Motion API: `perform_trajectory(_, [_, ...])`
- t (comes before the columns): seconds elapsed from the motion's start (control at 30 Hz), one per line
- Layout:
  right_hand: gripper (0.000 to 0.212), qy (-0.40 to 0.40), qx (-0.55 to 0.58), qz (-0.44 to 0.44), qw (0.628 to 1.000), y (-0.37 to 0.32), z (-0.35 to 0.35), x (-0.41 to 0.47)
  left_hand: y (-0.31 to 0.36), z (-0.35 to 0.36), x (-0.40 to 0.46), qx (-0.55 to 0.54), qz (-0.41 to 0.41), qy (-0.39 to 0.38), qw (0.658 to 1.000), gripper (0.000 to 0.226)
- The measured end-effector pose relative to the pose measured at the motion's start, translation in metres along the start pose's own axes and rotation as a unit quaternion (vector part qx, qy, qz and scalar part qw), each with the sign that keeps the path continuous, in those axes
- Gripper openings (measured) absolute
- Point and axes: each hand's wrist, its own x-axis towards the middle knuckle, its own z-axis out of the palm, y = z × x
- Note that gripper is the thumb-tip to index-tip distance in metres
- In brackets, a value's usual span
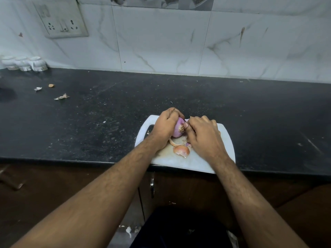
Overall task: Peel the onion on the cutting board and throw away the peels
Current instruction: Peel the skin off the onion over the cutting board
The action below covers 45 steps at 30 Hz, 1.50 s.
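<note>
A purple onion (177,128) is held just above a white cutting board (198,162) at the front edge of the black counter. My left hand (165,127) wraps around the onion's left side, with the root end facing me. My right hand (203,135) pinches a strip of skin at the onion's right side, next to the root. Loose brown peels (181,150) lie on the board below the onion, between my two hands. The far side of the onion is hidden by my fingers.
A few peel scraps (61,97) lie on the black counter (107,113) at the far left. Three white cups (25,63) stand upturned against the tiled wall at the back left. Below the counter edge is a brown cabinet with a metal handle (152,187).
</note>
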Motion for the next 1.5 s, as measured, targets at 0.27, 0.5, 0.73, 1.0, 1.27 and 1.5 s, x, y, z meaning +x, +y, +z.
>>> perform_trajectory(0.27, [0.004, 0.004, 0.063, 0.01, 0.998, 0.009, -0.004, 0.0, -0.002, 0.0, 0.001, -0.007, -0.005, 0.002, 1.0, 0.029])
perform_trajectory(0.5, [0.019, -0.022, -0.04, 0.007, 0.999, 0.0, 0.002, 0.001, -0.001, 0.005, 0.0, 0.012, 0.019, -0.034, 0.999, 0.046])
perform_trajectory(0.73, [0.03, 0.017, -0.05, 0.003, 0.999, 0.009, 0.004, 0.002, 0.001, 0.006, -0.001, 0.017, 0.012, -0.034, 0.999, 0.056])
perform_trajectory(1.0, [0.052, -0.009, 0.006, 0.049, 0.999, 0.011, 0.002, 0.001, 0.002, 0.007, 0.002, 0.027, -0.005, -0.026, 0.999, 0.056])
perform_trajectory(1.27, [0.029, -0.006, 0.018, 0.01, 1.0, 0.014, 0.004, 0.0, -0.001, 0.003, 0.005, 0.008, -0.012, -0.025, 1.0, 0.057])
perform_trajectory(1.5, [0.022, -0.02, -0.005, -0.002, 1.0, 0.006, 0.004, 0.0, 0.0, 0.006, 0.005, 0.023, -0.003, -0.007, 1.0, 0.055])
